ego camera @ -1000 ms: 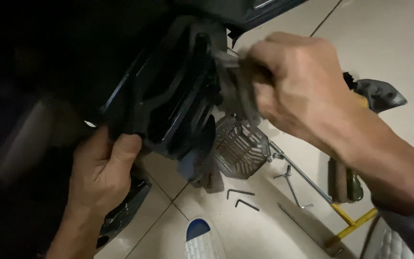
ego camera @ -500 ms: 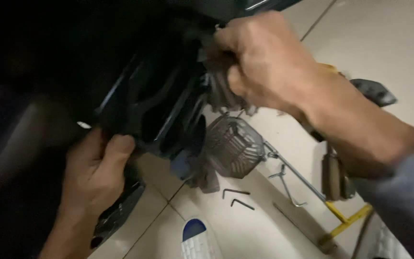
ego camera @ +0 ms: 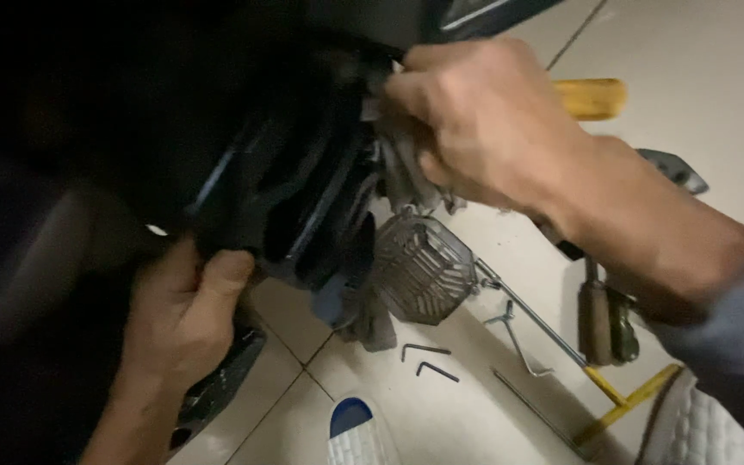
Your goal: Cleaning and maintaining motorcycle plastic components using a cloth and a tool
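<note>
At the far left the left hand (ego camera: pixel 184 314) is clenched on the lower edge of a black plastic housing (ego camera: pixel 290 185), thumb pressed up against its rim, holding it tilted above the tiled floor (ego camera: pixel 699 77). Further right the right hand (ego camera: pixel 475 120) has its fingers curled tight around a grey rag (ego camera: pixel 406 172), pressed against the housing's upper edge. Below it a grey metal grille (ego camera: pixel 422 269) lies on the floor, with two hex keys (ego camera: pixel 428 362) just beside it. At the right a yellow-handled tool (ego camera: pixel 592 96) shows behind the wrist.
</note>
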